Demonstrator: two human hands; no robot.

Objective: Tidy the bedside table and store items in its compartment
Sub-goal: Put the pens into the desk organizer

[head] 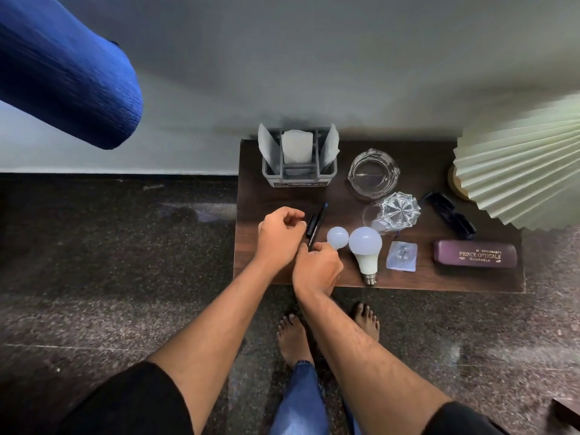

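On the dark wooden bedside table [408,279] lie a small white bulb [337,237], a larger white bulb [365,246], a black pen [315,226], a clear plastic packet [402,256], a maroon spectacle case [475,254], black glasses [448,215], a glass ashtray [373,174] and a cut-glass piece [397,211]. My right hand [317,268] is closed around the base of the small bulb. My left hand [279,237] hovers loosely curled just left of the pen, holding nothing I can see.
A grey tissue caddy [298,171] stands at the table's back left. A pleated pale green lampshade [521,171] overhangs the back right corner. A blue fabric roll [62,70] hangs at upper left. My bare feet [295,337] stand on the speckled floor before the table.
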